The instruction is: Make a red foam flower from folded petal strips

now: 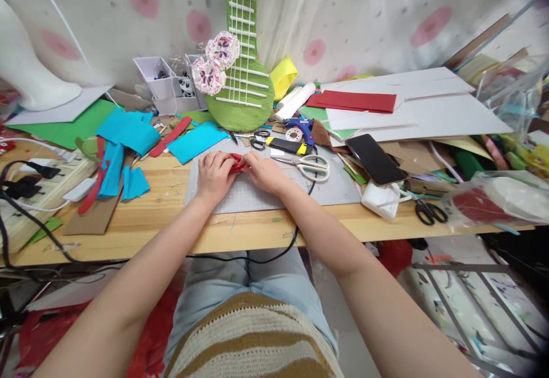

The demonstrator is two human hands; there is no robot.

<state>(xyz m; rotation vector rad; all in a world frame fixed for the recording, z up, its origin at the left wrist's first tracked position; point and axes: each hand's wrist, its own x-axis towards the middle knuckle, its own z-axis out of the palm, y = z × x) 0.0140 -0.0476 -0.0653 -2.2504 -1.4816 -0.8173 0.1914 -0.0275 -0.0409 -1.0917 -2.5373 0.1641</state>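
Note:
My left hand (217,173) and my right hand (263,171) meet over the grey cutting mat (274,198). Pinched between the fingers of both is a small folded red piece (237,163); whether it is paper or cloth I cannot tell, and much of it is hidden by the fingers. White-handled scissors (314,167) lie just right of my right hand. Behind them are a yellow-and-black utility knife (286,146), black-handled scissors (258,140) and a blue glue gun (302,130). A blue sheet (196,141) lies beyond my left hand.
A green guitar-shaped piece (240,106) with white strips stands at the back. Blue scraps (127,129) and a power strip (55,195) are at left. Rightward lie a phone (376,159), white boards (420,116), red strips (351,101) and more scissors (431,213). A black cable (295,232) crosses the table edge.

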